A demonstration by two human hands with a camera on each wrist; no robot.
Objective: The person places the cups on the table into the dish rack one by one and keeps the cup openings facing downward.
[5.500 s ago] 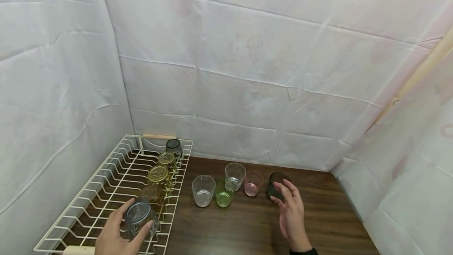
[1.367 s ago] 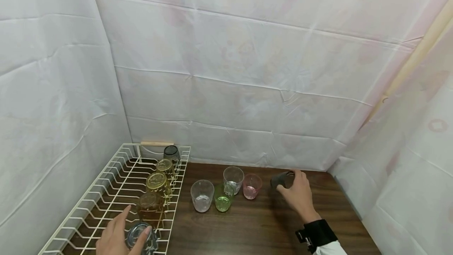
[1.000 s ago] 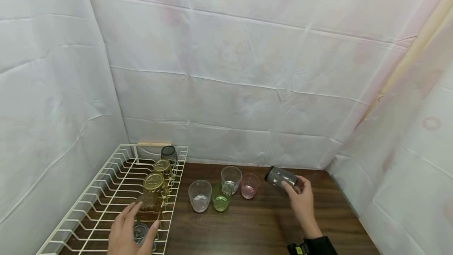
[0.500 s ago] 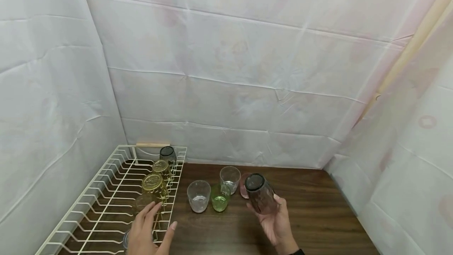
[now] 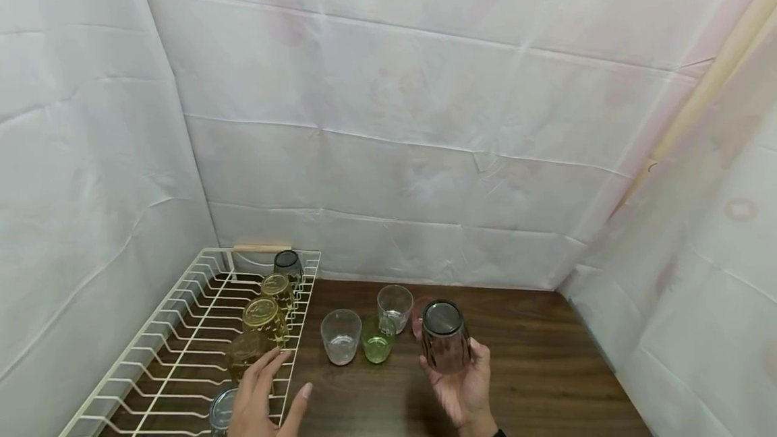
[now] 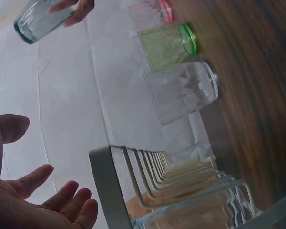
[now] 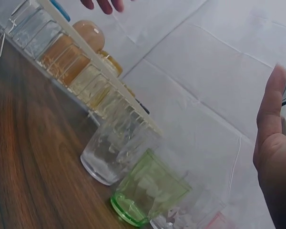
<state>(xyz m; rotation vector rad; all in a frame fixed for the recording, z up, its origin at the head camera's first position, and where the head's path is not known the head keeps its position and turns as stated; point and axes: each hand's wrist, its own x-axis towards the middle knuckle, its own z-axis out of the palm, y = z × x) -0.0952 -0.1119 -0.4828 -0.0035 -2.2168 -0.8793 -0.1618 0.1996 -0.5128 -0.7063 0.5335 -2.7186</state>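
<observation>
My right hand holds a dark grey glass above the table, apparently bottom up, with thumb and fingers round its lower part. Fingers spread and holding nothing, my left hand hovers over the right edge of a white wire dish rack. Just left of that hand stands a blue-tinted glass, partly hidden by it. Behind it in the rack are an amber glass, two yellow glasses and a dark glass, bottoms up in a row.
On the brown wooden table stand two clear glasses, a green glass and a pink glass, mouths up. The held glass partly covers the pink one. White cloth walls close off the back and sides.
My right hand has picked the dark grey glass off the table, turned it over and brought it left and nearer. My left hand has let go of the blue-tinted glass in the rack and moved right.
</observation>
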